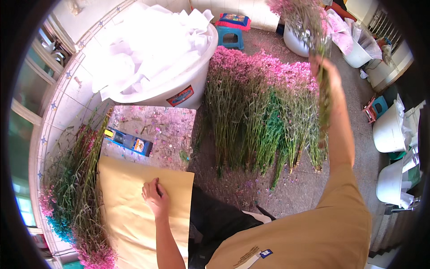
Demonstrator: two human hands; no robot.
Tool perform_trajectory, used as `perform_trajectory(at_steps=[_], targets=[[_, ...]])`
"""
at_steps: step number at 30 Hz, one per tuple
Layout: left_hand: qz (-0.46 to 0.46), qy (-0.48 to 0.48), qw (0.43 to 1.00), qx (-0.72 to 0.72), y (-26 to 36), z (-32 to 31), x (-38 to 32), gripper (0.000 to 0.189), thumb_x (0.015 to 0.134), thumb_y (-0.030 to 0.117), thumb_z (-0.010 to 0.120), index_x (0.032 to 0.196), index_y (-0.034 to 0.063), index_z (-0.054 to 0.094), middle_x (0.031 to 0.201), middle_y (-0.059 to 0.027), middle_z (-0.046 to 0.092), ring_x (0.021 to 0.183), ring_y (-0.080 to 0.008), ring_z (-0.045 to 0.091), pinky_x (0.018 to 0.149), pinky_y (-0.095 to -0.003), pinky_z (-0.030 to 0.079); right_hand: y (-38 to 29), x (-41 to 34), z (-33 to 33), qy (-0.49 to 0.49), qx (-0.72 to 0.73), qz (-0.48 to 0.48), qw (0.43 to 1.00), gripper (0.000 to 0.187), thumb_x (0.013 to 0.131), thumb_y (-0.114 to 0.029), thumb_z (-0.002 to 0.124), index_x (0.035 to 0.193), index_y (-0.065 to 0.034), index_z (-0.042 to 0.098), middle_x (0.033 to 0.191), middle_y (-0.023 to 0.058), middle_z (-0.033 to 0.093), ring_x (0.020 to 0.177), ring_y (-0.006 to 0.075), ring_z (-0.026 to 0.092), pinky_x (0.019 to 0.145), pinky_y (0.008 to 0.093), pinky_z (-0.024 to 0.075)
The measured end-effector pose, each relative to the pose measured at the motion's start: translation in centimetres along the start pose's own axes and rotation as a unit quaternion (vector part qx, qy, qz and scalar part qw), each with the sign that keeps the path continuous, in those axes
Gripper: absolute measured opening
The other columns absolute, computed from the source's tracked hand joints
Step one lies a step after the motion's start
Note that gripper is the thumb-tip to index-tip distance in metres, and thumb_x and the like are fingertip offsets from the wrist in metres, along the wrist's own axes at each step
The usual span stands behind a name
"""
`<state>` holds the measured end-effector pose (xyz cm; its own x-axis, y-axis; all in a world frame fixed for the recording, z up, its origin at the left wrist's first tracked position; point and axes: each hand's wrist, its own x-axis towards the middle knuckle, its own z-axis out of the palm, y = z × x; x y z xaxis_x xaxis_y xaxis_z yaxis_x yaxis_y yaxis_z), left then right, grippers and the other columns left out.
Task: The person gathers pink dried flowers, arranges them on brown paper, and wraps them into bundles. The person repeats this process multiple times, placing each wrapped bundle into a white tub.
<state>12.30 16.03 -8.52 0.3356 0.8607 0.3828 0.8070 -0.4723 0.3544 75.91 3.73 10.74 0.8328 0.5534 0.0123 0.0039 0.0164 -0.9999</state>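
My right hand (324,69) is closed around the stems of a bunch of pink flowers (305,20), lifted at the upper right and partly blurred. Below and left of it, a row of pink flower bunches (262,70) with long green stems lies on the floor. My left hand (156,196) rests with curled fingers on a sheet of brown kraft paper (134,225); nothing can be made out in it. Behind the paper, a blue tape dispenser (129,141) with a yellow end lies on a speckled tabletop (168,124).
A big white tub (191,77) full of white wrapping sheets stands behind the table. Pink and blue flower bunches (84,201) lie along the table's left side. A blue plastic stool (231,37) stands at the back. White tubs (389,131) line the right side.
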Motion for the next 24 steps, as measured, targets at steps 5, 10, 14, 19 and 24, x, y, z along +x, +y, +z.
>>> perform_trajectory(at_steps=[5, 10, 14, 19, 24], targets=[[-0.013, -0.008, 1.000, -0.023, 0.2, -0.2, 0.1, 0.027, 0.088, 0.002, 0.061, 0.114, 0.0052, 0.069, 0.101, -0.0120, 0.064, 0.097, -0.0344, 0.059, 0.092, -0.0471, 0.045, 27.9, -0.7, -5.9, -0.108, 0.126, 0.226, 0.960, 0.027, 0.094, -0.020, 0.064, 0.111, 0.0006, 0.063, 0.091, 0.0150, 0.069, 0.080, 0.0274, 0.067, 0.073, 0.0384, 0.0549], [-0.020, -0.024, 1.000, 0.000, -0.2, -0.4, 0.0, 0.026, 0.089, 0.002, 0.060, 0.114, 0.0043, 0.069, 0.098, -0.0112, 0.063, 0.094, -0.0332, 0.059, 0.092, -0.0458, 0.045, 45.7, -5.8, -3.7, 0.126, -0.418, 0.257, 0.862, 0.044, 0.087, -0.018, 0.069, 0.124, 0.0054, 0.064, 0.101, 0.0165, 0.072, 0.084, 0.0278, 0.069, 0.072, 0.0347, 0.0539], [-0.046, -0.052, 0.997, -0.021, 0.5, -0.3, 0.5, 0.025, 0.091, 0.002, 0.060, 0.114, 0.0029, 0.069, 0.097, -0.0105, 0.064, 0.092, -0.0316, 0.057, 0.091, -0.0445, 0.044, 54.2, -10.3, 9.0, -0.102, -0.251, 0.198, 0.942, 0.064, 0.084, -0.022, 0.075, 0.141, 0.0017, 0.057, 0.124, 0.0192, 0.071, 0.112, 0.0327, 0.069, 0.094, 0.0431, 0.0540], [-0.054, -0.064, 0.996, -0.031, 0.6, -0.3, 1.0, 0.024, 0.092, 0.003, 0.059, 0.114, 0.0002, 0.069, 0.097, -0.0115, 0.063, 0.087, -0.0312, 0.055, 0.088, -0.0439, 0.044, 56.2, -11.0, 25.5, -0.118, -0.279, 0.323, 0.897, 0.072, 0.086, -0.022, 0.079, 0.141, 0.0093, 0.046, 0.113, 0.0236, 0.069, 0.097, 0.0317, 0.071, 0.084, 0.0399, 0.0576], [-0.070, -0.076, 0.994, -0.038, 0.6, -0.1, 1.5, 0.025, 0.091, 0.002, 0.059, 0.113, -0.0012, 0.069, 0.094, -0.0103, 0.062, 0.083, -0.0294, 0.052, 0.083, -0.0431, 0.043, 58.4, -9.5, 30.8, 0.064, -0.279, 0.363, 0.887, 0.078, 0.078, -0.023, 0.087, 0.134, 0.0149, 0.048, 0.112, 0.0248, 0.069, 0.098, 0.0359, 0.070, 0.084, 0.0442, 0.0556]])
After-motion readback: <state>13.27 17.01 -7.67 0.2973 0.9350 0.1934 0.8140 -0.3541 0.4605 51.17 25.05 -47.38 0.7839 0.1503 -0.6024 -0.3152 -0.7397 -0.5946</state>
